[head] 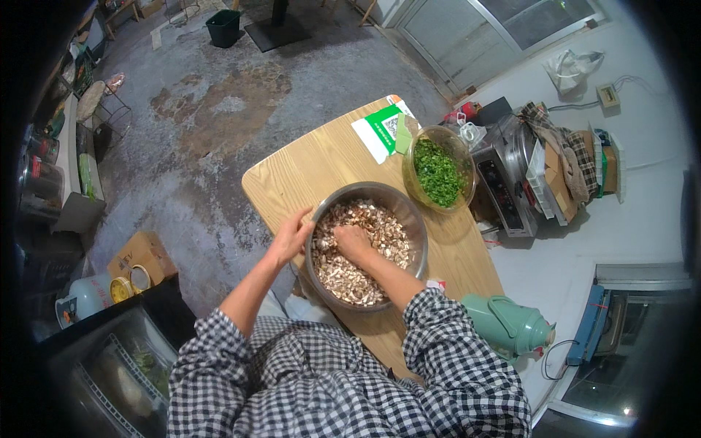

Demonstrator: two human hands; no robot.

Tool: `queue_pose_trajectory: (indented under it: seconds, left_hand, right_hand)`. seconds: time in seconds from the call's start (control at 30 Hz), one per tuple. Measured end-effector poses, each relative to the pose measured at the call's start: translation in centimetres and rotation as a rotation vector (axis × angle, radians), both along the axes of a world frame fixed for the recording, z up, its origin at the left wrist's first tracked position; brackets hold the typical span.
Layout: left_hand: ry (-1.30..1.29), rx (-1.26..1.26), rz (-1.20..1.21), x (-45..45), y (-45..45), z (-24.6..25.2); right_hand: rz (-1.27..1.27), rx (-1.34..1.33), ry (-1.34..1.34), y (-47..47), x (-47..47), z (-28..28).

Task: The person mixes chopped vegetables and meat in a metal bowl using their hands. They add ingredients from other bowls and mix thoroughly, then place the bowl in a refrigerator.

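Note:
A deep stainless steel bowl (419, 241) stands on the wooden table (296, 164), holding a mass of small chopped pieces, brown and white, that look like mushroom (350, 279). My left hand (293, 236) grips the bowl's left rim, thumb and fingers at the wall. Inside the bowl, my right hand (353, 243) is down in the chopped pieces with its fingers curled; whether it holds any of them is hidden. Behind the bowl to the right is a clear amber bowl (408, 178) of chopped green herbs (440, 172).
A green thermos flask (509, 326) is beside my right sleeve. A printed green and white card (378, 131) lies at the table's far end. Stacked appliances and boxes (509, 186) line the right wall. At lower left are a glass-topped case (126, 372), carton (143, 257) and gas cylinder (90, 295).

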State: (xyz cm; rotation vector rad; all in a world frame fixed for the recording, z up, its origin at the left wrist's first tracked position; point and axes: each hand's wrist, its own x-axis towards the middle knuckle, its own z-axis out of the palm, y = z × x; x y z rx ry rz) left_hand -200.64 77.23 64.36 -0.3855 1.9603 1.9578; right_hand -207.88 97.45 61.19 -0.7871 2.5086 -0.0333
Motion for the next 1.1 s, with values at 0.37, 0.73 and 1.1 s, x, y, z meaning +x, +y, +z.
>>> queue_pose_trajectory:
  seconds: [0.37,0.73,1.1]
  left_hand:
    - [-0.026,0.229,0.149,5.2,2.4,-1.7]
    - [-0.058,0.325,0.068,0.7,0.6,-1.0]
    - [-0.02,0.223,0.019,0.5,0.4,-0.6]
  right_hand:
    - [-0.38,-0.44,0.355,4.5,-1.0,5.0]
    - [0.032,-0.368,0.227,-3.1,5.1,3.4]
    - [0.221,-0.222,0.151,0.8,0.8,-0.9]
